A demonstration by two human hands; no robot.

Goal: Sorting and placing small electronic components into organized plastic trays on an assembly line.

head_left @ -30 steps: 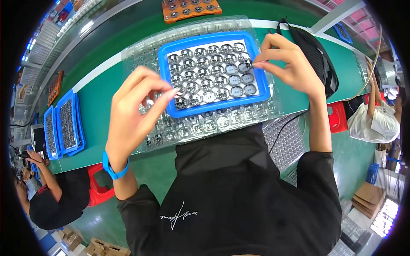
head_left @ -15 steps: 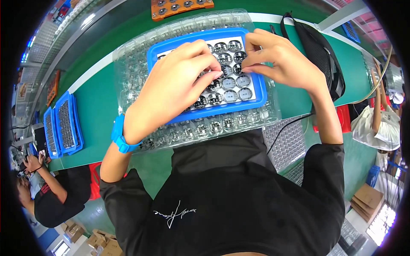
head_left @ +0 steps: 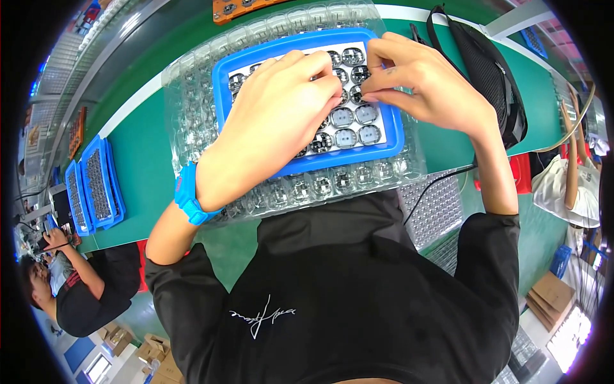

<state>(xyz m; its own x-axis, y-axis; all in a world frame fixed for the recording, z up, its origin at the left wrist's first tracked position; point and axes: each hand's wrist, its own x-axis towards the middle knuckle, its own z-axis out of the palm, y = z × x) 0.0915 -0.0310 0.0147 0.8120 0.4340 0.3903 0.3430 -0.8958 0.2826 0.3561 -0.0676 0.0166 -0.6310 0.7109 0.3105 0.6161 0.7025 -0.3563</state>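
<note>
A blue tray (head_left: pixel 394 142) lies in front of me, lined with white and holding rows of small rounded parts (head_left: pixel 345 138), some dark and some pale grey. It rests on a clear moulded plastic tray (head_left: pixel 192 128). My left hand (head_left: pixel 281 109), with a blue watch (head_left: pixel 189 198) at its wrist, is over the blue tray's middle, thumb and fingers pinched above the parts. From the right, my right hand (head_left: pixel 422 80) has thumb and forefinger closed at a dark part (head_left: pixel 358 95) in the right-hand column. What either pinch holds is too small to make out.
The green bench (head_left: pixel 144 192) runs across. A black bag (head_left: pixel 483 77) sits right of the trays, an orange fixture (head_left: pixel 246 8) behind them. Stacked blue trays (head_left: pixel 99 185) stand at the left, near a co-worker (head_left: pixel 89 281). Red stools and cardboard boxes (head_left: pixel 550 297) are beyond the bench.
My left fingertips have moved slightly up and right across the parts and are drawn closer together. My right hand stays at the same column. The trays sit slightly higher in view.
</note>
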